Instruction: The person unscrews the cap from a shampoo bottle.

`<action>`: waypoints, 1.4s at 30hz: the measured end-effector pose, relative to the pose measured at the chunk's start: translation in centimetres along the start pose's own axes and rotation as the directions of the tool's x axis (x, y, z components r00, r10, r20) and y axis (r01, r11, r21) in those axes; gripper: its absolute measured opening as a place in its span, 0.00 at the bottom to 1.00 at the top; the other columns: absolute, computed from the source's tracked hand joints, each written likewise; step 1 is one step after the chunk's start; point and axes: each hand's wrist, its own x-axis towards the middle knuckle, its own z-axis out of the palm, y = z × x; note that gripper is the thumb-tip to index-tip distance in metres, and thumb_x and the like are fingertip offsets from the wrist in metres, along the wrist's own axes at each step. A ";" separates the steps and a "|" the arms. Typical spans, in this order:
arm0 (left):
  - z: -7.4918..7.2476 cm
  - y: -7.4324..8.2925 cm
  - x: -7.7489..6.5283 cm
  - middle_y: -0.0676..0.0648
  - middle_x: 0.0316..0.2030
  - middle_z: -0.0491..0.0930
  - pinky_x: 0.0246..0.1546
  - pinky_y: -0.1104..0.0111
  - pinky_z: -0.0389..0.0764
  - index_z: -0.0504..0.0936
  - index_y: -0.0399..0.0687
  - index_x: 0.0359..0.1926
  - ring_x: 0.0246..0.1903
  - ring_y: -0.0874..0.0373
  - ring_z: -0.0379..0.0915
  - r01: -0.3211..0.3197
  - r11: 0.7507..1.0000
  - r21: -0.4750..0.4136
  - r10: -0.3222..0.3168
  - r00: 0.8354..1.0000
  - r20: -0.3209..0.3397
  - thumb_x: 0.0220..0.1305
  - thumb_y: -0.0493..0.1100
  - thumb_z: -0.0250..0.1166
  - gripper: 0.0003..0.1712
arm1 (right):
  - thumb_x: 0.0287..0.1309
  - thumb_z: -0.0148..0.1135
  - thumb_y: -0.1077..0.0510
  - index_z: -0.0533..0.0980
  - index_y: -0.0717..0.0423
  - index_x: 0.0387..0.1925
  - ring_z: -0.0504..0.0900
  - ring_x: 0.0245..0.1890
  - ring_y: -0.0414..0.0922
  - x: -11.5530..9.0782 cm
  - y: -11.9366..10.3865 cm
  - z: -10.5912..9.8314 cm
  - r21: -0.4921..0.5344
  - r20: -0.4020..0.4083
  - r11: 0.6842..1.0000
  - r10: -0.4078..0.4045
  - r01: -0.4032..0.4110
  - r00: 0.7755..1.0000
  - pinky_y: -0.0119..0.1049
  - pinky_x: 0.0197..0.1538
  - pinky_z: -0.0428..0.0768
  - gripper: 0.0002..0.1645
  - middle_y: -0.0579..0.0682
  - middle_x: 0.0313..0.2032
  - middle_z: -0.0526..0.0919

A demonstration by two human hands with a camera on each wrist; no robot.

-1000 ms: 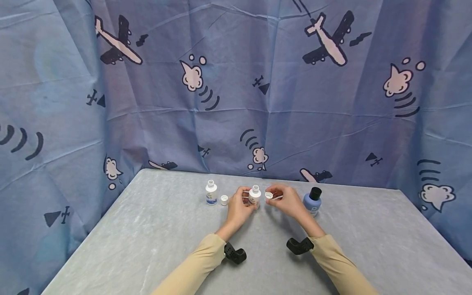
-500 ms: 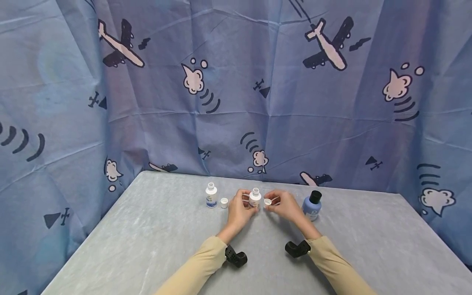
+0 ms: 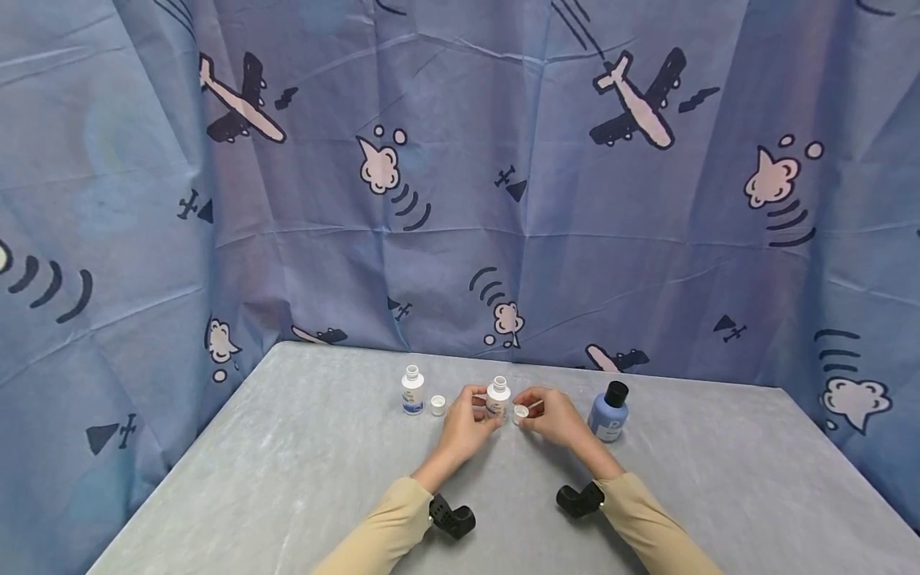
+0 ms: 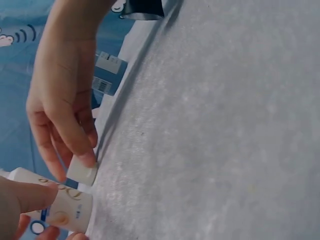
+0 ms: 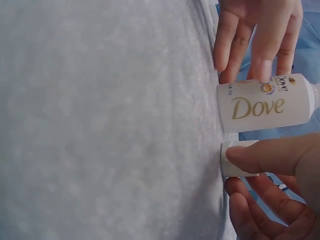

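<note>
My left hand point(image 3: 463, 423) grips a small white Dove bottle point(image 5: 265, 105), which stands upright with its neck uncapped. Just to the right of it, the thumb and fingers of my right hand point(image 3: 557, 417) pinch a white cap point(image 3: 521, 413), hollow side up. The cap's base is at the table surface in the right wrist view point(image 5: 240, 159), close beside the bottle but apart from it. Left of my left hand, a second white cap point(image 3: 438, 405) lies hollow side up. Beside that cap stands another uncapped white bottle point(image 3: 413, 393) with a blue-patterned label.
A blue bottle with a black cap point(image 3: 608, 414) stands just right of my right hand. The grey cloth-covered table point(image 3: 316, 463) ends at a back edge behind the bottles. Behind it hangs a blue curtain point(image 3: 446, 263) printed with planes.
My right hand has lowered the cap to the table surface and brought it slightly closer to the Dove bottle. My left hand keeps its hold on the bottle. The head view has tilted up slightly.
</note>
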 end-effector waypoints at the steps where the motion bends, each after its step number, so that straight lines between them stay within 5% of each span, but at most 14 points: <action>1: -0.2 0.0 -0.1 0.36 0.41 0.81 0.36 0.65 0.81 0.73 0.35 0.51 0.34 0.45 0.82 -0.006 1.000 -0.002 0.006 1.000 0.008 0.48 0.32 0.72 0.27 | 0.44 0.70 0.70 0.81 0.61 0.39 0.83 0.36 0.48 0.0 0.0 0.1 -0.002 0.004 1.000 0.002 -0.002 1.000 0.40 0.38 0.82 0.16 0.57 0.40 0.85; 15: -1.5 1.3 -1.7 0.36 0.41 0.83 0.34 0.68 0.81 0.76 0.31 0.52 0.36 0.49 0.82 0.083 0.996 0.009 -0.084 0.993 0.087 0.57 0.37 0.66 0.22 | 0.47 0.69 0.67 0.79 0.61 0.44 0.83 0.40 0.53 -1.1 -0.8 -0.7 -0.033 -0.050 0.999 -0.024 0.022 0.998 0.45 0.42 0.82 0.18 0.59 0.42 0.84; 26: -1.3 1.9 -3.1 0.37 0.41 0.83 0.35 0.70 0.80 0.78 0.32 0.52 0.36 0.49 0.82 0.058 0.998 -0.003 -0.057 0.988 0.140 0.59 0.35 0.63 0.20 | 0.48 0.69 0.67 0.80 0.59 0.44 0.82 0.39 0.51 -3.4 -1.4 -1.5 -0.075 -0.167 0.992 -0.109 0.097 0.980 0.41 0.38 0.82 0.18 0.57 0.42 0.83; 42: 0.6 3.8 -3.4 0.36 0.47 0.83 0.43 0.70 0.81 0.78 0.31 0.53 0.42 0.49 0.82 -0.040 0.994 -0.104 0.056 0.986 0.155 0.59 0.35 0.61 0.20 | 0.45 0.72 0.68 0.80 0.55 0.41 0.81 0.33 0.44 -5.9 -0.6 -2.6 -0.163 -0.355 0.965 -0.251 0.205 0.901 0.35 0.31 0.80 0.18 0.50 0.36 0.84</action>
